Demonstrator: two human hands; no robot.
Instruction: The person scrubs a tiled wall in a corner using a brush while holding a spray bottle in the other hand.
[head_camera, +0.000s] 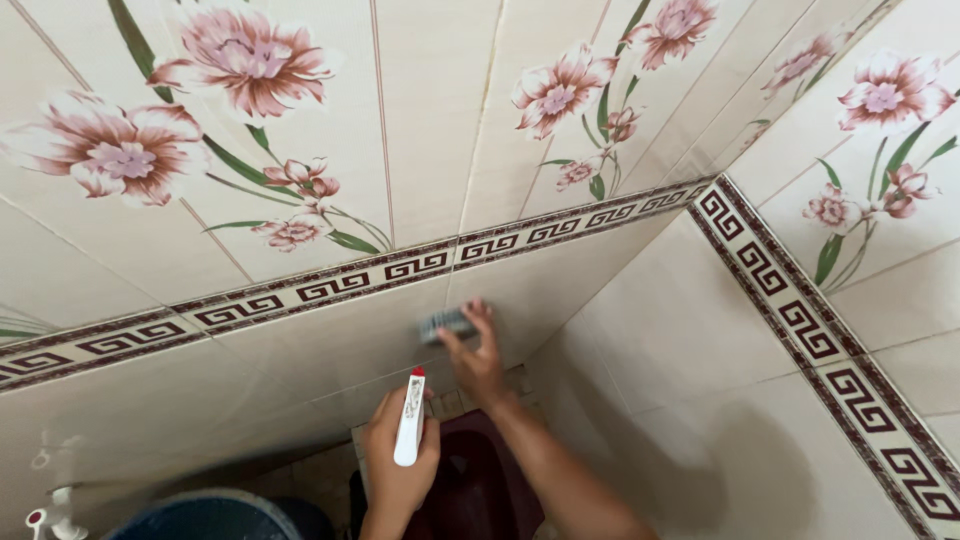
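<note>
Tiled walls (330, 350) met in a corner. Right hand (478, 362) pressed a brush (446, 324) to the tile, fingers curled round it; left hand (398, 462) was wrapped around a spray bottle (410, 420). Wet tile might let the brush slip. A dark bucket (215, 515) and a tap (50, 510) crowded below.

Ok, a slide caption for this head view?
Right hand presses a scrub brush against the wall tile; left hand holds a white spray bottle.

home bathroom | floral wall tiles (300, 150) | patterned border band (330, 285) | tap (45, 510) | bucket (215, 515)
</note>
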